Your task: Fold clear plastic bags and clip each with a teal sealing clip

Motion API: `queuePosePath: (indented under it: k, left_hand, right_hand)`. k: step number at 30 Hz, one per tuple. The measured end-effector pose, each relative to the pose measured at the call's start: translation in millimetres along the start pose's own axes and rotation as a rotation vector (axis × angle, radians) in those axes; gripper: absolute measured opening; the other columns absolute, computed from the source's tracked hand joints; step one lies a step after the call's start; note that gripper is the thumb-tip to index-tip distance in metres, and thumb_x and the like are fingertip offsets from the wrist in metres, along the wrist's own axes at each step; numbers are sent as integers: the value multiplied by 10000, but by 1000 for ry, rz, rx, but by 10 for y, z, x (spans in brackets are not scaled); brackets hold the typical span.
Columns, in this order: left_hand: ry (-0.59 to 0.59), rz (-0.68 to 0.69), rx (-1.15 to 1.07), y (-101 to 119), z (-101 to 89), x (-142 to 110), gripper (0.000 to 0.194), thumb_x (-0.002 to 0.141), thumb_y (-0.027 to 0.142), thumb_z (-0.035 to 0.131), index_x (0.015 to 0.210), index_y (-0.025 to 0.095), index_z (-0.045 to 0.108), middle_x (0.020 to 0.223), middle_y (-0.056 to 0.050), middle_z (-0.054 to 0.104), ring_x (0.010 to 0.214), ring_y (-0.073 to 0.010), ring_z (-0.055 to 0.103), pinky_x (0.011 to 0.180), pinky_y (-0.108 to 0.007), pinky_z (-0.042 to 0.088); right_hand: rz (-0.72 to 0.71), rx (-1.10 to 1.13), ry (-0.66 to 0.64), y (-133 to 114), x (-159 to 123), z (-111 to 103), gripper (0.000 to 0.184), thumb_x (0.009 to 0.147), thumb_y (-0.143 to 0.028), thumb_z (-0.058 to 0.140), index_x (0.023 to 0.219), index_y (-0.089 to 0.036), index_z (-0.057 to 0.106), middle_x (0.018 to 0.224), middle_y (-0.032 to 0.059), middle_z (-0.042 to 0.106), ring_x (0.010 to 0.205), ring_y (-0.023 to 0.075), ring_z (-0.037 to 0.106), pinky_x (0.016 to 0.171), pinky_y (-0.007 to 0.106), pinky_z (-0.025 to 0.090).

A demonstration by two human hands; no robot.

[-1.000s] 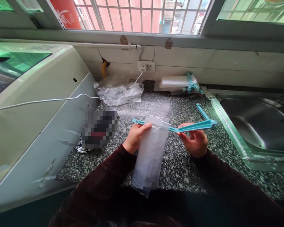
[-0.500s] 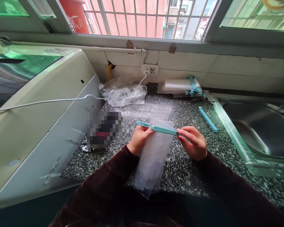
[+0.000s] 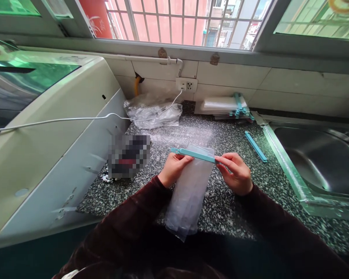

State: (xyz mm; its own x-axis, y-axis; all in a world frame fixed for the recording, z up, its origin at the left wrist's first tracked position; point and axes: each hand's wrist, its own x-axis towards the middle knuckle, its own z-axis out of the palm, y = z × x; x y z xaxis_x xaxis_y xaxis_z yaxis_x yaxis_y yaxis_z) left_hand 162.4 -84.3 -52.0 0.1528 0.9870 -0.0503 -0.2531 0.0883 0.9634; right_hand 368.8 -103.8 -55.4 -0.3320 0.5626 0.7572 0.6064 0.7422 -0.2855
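Note:
A teal bag clip (image 3: pixel 199 155) lies across the upper end of a folded clear plastic bag (image 3: pixel 189 193), which hangs down over the counter's front edge. My left hand (image 3: pixel 174 168) grips the clip's left part and the bag, thumb on the front and fingers behind. At the clip's right end, my right hand (image 3: pixel 235 172) pinches the tip between thumb and fingers. Just past the bag's top edge the plastic sticks out above the clip. A second teal clip (image 3: pixel 256 146) rests on the counter to the right.
Against the wall lie a stack of clear bags (image 3: pixel 223 103) with several teal clips (image 3: pixel 240 110), and a crumpled plastic bag (image 3: pixel 152 114). A sink (image 3: pixel 308 155) is at right. A white cable (image 3: pixel 104 116) crosses to the socket (image 3: pixel 187 84). A pixelated dark object (image 3: pixel 129 157) sits left.
The clip's front bar has shifted left toward my left hand and now sits closer along its left end piece. My right hand moved slightly left with it. The view shifted a little.

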Motion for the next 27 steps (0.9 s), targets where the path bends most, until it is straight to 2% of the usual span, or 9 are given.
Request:
queuePosePath:
  k: [10,17,21,24,27]
  left_hand:
    - [-43,-38,-11,-9,9,10,409,528,482,731,484,130,528,468,25,431,457,-67,332,451,-229,227]
    - [-72,-65,-45,21,-25,42,324,526,403,722,533,127,554,520,11,490,503,-87,396,501,-235,295]
    - [-126,-60,-39,50,-52,48,238,557,333,700,617,120,612,595,-11,575,592,-124,485,592,-250,370]
    - [-212,-65,-36,81,-81,54,226,579,285,687,729,119,654,693,-43,643,700,-166,546,670,-274,412]
    - [-292,-91,-31,113,-100,59,206,566,220,675,747,122,663,719,-54,662,718,-173,559,673,-274,424]
  right_hand:
    - [10,16,-22,-6,2,7,371,814,-82,533,1143,-242,595,853,55,540,763,157,558,641,312,511]
    - [-9,24,-31,-10,0,11,410,806,-63,536,1172,-244,576,859,57,539,770,156,553,644,303,507]
    - [-9,23,-22,3,-8,12,392,806,-69,535,1156,-236,589,851,57,542,756,153,555,636,299,506]
    - [-11,16,-8,8,-4,6,376,806,-68,535,1141,-227,599,848,59,547,754,152,558,630,294,507]
    - [-5,3,5,4,5,-4,367,809,-79,534,1136,-230,603,849,61,555,765,159,564,637,303,513]
